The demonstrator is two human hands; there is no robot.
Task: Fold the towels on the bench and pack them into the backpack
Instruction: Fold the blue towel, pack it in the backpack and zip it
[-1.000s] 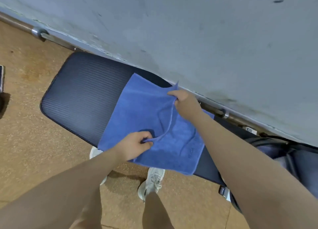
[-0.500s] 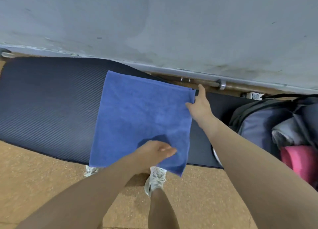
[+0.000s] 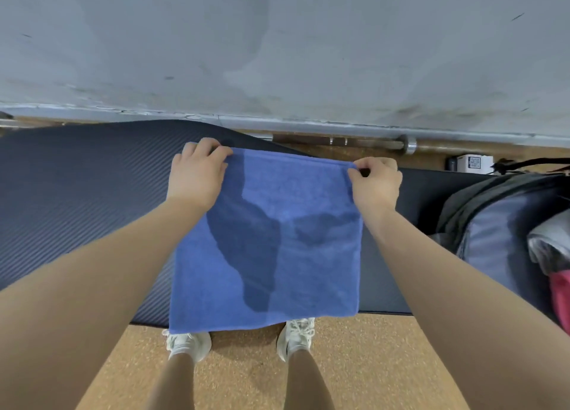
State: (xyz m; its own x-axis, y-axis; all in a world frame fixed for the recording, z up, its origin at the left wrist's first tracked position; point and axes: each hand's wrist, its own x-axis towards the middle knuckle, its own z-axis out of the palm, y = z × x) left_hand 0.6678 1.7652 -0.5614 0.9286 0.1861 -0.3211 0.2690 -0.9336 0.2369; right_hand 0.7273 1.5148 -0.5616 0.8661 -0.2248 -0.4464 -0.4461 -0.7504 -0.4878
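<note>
Presently listed: blue towel (image 3: pixel 268 243), one, spread flat on the dark ribbed surface (image 3: pixel 77 193), near edge overhanging above the floor. Left hand (image 3: pixel 197 175), fingers curled over the towel's far left corner. Right hand (image 3: pixel 374 183), fingers pinching the far right corner. Backpack (image 3: pixel 493 224), grey, open, on the surface to the right, apart from the towel; grey and pink items inside. Cork-coloured floor (image 3: pixel 370 363); two white shoes below the towel edge.
</note>
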